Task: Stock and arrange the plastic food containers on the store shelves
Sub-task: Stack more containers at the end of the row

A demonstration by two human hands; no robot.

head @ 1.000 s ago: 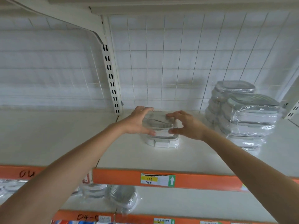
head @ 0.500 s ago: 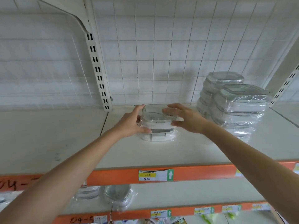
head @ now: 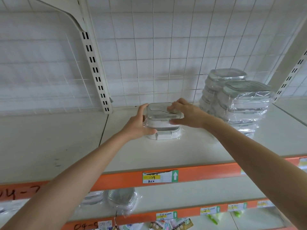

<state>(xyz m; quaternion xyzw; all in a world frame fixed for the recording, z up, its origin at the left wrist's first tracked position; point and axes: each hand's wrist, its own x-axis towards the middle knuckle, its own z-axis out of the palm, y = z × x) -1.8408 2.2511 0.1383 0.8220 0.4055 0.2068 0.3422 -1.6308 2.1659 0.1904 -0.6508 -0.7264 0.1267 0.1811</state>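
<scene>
Here we see the orange shelf edge [head: 199, 173] nearest, price tag [head: 160, 176] on it. Farther in, left hand [head: 138, 124] and right hand [head: 188, 114] curl their fingers round a wrapped container [head: 162, 117], stacked on another on the white shelf [head: 166, 151]. Beyond right, wrapped container stacks [head: 239, 102] near the wire-grid back [head: 166, 47].

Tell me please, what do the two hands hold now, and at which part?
Both hold the wrapped container stack on the shelf: the left hand grips its left side, and the right hand grips its right side and lid edge.
</scene>
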